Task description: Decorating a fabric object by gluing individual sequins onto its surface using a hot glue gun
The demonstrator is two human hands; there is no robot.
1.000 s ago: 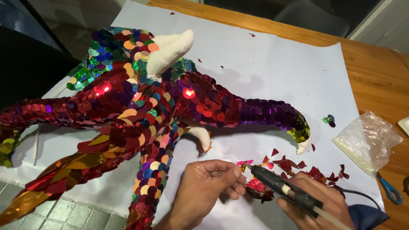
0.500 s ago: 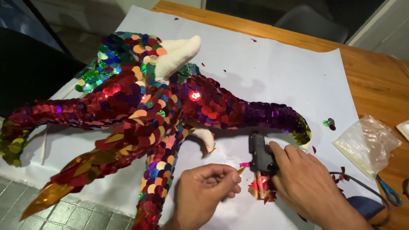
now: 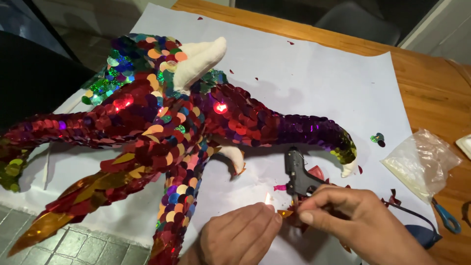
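On the white paper sheet [image 3: 314,73], the right hand [image 3: 353,221] is now closing over the glue gun [image 3: 298,172], tipped upright; the left hand [image 3: 240,238] fingers are pinching together, probably on a sequin [image 3: 284,213].

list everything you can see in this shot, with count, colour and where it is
sequin-covered figure: one, mostly red with purple, green and gold, lying across the paper
white tips: three bare parts of the figure, one at the top, two low on the right
paper sheet: one, white, over the table
table: one, brown wood, top and right
glue gun: one, black, on the paper by the right hand
loose sequins: scattered, red and green, on the paper
plastic bag: one, clear, on the table at right
blue handle: one, right edge; the tool it belongs to is hidden
left hand: pinching a small gold piece
right hand: fingertips at that piece
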